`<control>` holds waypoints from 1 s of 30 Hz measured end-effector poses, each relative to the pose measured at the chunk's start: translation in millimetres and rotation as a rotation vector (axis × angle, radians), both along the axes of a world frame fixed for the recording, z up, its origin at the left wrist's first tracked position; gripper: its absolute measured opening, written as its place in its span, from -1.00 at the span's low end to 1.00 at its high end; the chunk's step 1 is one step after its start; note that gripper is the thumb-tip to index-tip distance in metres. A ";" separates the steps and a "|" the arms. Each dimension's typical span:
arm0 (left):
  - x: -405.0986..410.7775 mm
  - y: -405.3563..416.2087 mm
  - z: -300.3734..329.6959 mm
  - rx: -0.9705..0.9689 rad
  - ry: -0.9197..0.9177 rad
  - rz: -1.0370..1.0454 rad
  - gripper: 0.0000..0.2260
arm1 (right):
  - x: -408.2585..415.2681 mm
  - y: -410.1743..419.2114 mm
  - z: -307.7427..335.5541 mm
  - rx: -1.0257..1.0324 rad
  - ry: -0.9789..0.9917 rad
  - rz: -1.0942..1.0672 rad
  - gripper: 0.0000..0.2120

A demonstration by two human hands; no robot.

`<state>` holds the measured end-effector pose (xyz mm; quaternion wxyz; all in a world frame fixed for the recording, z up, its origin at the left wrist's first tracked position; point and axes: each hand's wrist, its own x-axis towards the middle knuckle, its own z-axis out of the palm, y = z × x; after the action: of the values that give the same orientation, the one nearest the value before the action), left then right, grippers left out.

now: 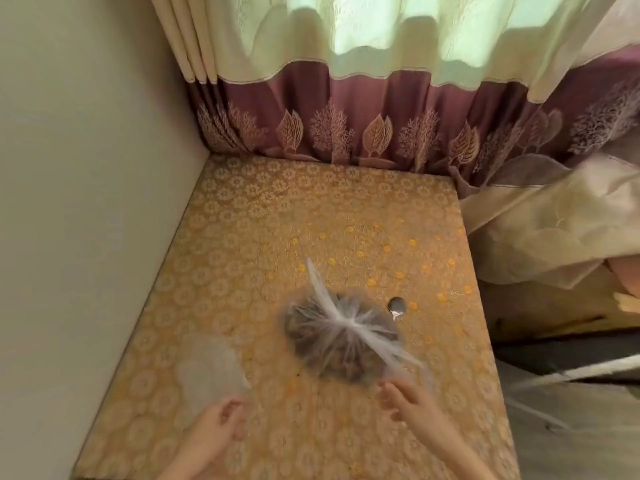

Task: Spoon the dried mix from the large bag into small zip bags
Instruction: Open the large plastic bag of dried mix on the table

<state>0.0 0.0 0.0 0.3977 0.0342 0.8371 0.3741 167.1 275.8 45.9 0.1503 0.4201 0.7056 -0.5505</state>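
Large bag (341, 336), clear plastic, knotted at the top, its two twisted tails running on a diagonal from far-left to near-right; it rests on the patterned yellow tabletop (277, 220), dark dried mix showing through its sides; the near tail points toward the right hand (405, 398), the nearer of the two, whose fingertips lie just beside or touching that tail, contact blurred, fingers loosely extended and grasping nothing; left hand (221, 422) relaxed, half-curled, empty, at the edge of the small zip bags (207, 368); spoon (397, 306) lies just beyond the bag, partly hidden; the knot probably needs undoing first.
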 end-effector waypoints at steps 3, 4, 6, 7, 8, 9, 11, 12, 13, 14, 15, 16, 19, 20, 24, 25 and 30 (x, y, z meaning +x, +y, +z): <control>-28.7 58.0 -2.5 0.017 0.215 -0.199 -0.87 | -34.6 14.8 0.1 0.309 0.310 0.000 -0.77; -35.2 77.0 4.3 0.042 0.287 -0.281 -0.86 | -47.7 21.1 2.0 0.395 0.369 0.050 -0.78; -41.3 108.4 8.8 0.126 0.398 -0.405 -0.84 | -70.4 32.3 -6.7 0.503 0.400 0.202 -0.81; -42.8 122.2 7.6 0.152 0.451 -0.457 -0.83 | -80.0 41.0 -12.8 0.540 0.360 0.291 -0.78; -44.9 137.2 5.3 0.159 0.523 -0.510 -0.81 | -88.4 50.7 -18.5 0.584 0.306 0.392 -0.73; -45.1 151.3 2.8 0.180 0.617 -0.558 -0.80 | -96.1 59.3 -22.8 0.605 0.263 0.493 -0.68; -45.6 170.6 -4.5 0.212 0.783 -0.579 -0.81 | -107.3 71.4 -33.0 0.613 0.211 0.657 -0.53; -45.5 177.2 -9.0 0.239 0.850 -0.571 -0.81 | -110.2 74.3 -39.5 0.597 0.204 0.710 -0.48; -46.2 182.1 -14.8 0.261 0.900 -0.566 -0.81 | -111.5 76.1 -45.3 0.566 0.208 0.734 -0.45; -47.3 186.0 -21.9 0.275 0.943 -0.567 -0.80 | -111.5 77.4 -50.5 0.525 0.218 0.738 -0.43; -48.9 189.4 -29.3 0.271 0.970 -0.589 -0.76 | -110.4 78.8 -55.4 0.488 0.229 0.738 -0.42; -51.1 192.2 -36.3 0.256 0.985 -0.633 -0.70 | -109.3 80.7 -59.7 0.477 0.240 0.748 -0.40; -58.7 200.3 -52.9 0.190 1.042 -0.816 -0.50 | -110.6 85.7 -67.4 0.661 0.202 0.856 -0.38; -61.5 202.3 -58.6 0.175 1.083 -0.863 -0.46 | -113.0 86.8 -69.0 0.728 0.186 0.882 -0.40; -74.4 209.8 -71.9 0.271 1.143 -0.871 -0.58 | -121.3 94.6 -74.6 0.790 0.249 0.836 -0.56; -76.8 210.7 -71.8 0.322 1.121 -0.856 -0.64 | -121.8 97.3 -75.0 0.771 0.295 0.791 -0.63; -78.7 203.2 -61.9 0.464 1.151 -0.866 -0.70 | -110.0 107.2 -75.8 0.591 0.532 0.583 -0.95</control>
<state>-78.7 203.2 -61.9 -0.0080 0.6330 0.7240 0.2742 57.1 383.1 -29.9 -0.0126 0.0747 0.9337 -0.3500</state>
